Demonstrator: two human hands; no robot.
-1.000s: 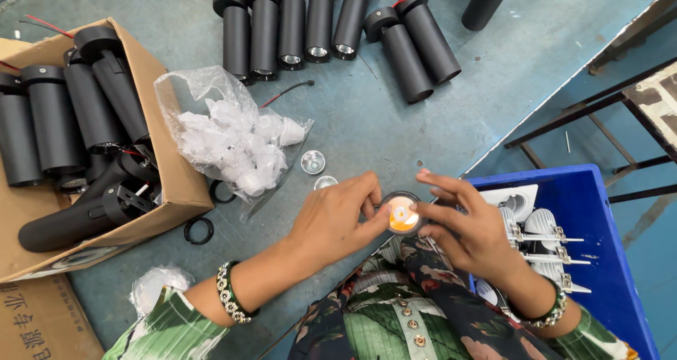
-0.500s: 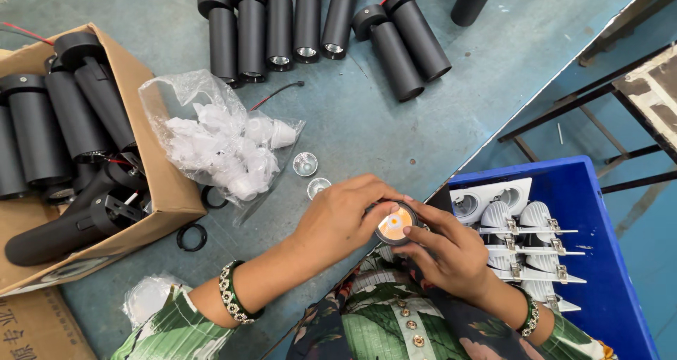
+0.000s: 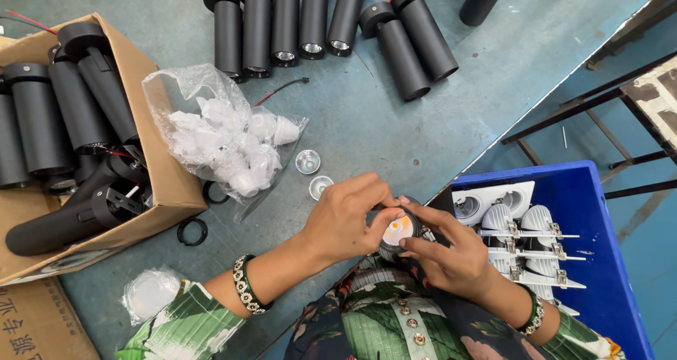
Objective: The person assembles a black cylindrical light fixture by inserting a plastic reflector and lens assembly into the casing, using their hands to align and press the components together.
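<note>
Table (image 3: 423, 120): grey-green, scuffed, matte.
Cardboard box (image 3: 159, 184): left of the hands, holds black cylindrical lamp housings; cut off at frame edge.
Blue crate (image 3: 599, 212): right of the hands, finned silver fixtures inside.
Plastic bag (image 3: 226, 138): clear, crinkled, white parts.
Left hand (image 3: 345, 222): fingers curled, clamped on the round lamp part.
Right hand (image 3: 451, 251): fingers closed on it from below.
Round lamp part (image 3: 398, 229): between both hands, at table edge; orange centre, dark rim mostly hidden.

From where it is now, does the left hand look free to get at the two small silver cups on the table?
Probably not at once: the left hand is gripping the round lamp part together with the right hand. The silver cups lie just beyond it, with bare table between.
</note>
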